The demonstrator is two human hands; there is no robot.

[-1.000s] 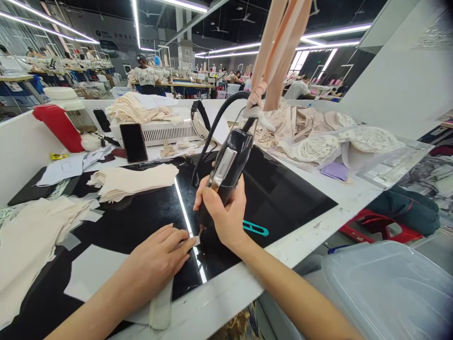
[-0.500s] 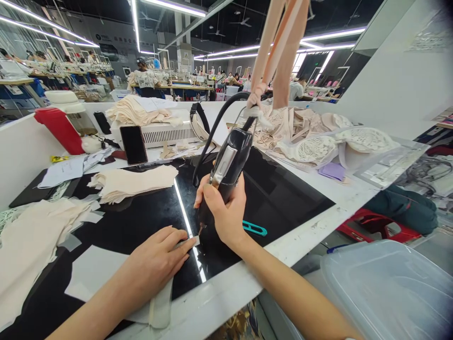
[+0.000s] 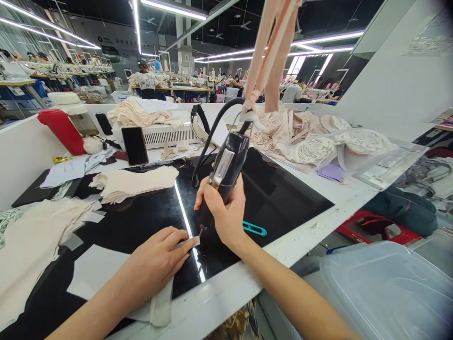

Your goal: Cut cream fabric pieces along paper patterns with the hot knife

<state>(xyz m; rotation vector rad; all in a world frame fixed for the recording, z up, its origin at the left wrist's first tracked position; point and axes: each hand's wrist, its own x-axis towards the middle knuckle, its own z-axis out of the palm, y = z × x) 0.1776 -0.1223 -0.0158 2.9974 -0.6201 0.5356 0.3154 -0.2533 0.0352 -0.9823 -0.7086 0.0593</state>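
My right hand (image 3: 225, 210) is wrapped round a black corded handheld cutter (image 3: 231, 163) with a silver lever, which looks like a hot knife. It tilts downward, and its small copper-coloured tip (image 3: 202, 229) is close to the end of a narrow pale strip (image 3: 197, 241). My left hand (image 3: 161, 255) lies flat with its fingers stretched out, pressing that strip onto the glossy black work surface (image 3: 283, 193). Most of the strip is hidden under the hand. A white sheet (image 3: 94, 271) lies beneath my left forearm. Twisted pink fabric bands (image 3: 264, 61) suspend the cutter from above.
A teal-handled tool (image 3: 255, 228) lies right of my right hand. Stacked beige fabric pieces (image 3: 138, 183) and a propped phone (image 3: 135, 145) are behind. Cream fabric (image 3: 38, 250) covers the left. Bra pieces (image 3: 318, 146) lie at the back right. A clear plastic bin (image 3: 385, 288) stands below the table edge.
The top of the cutter has tipped slightly left, and the hanging bands have shifted left with it. Both hands stay nearly in place.
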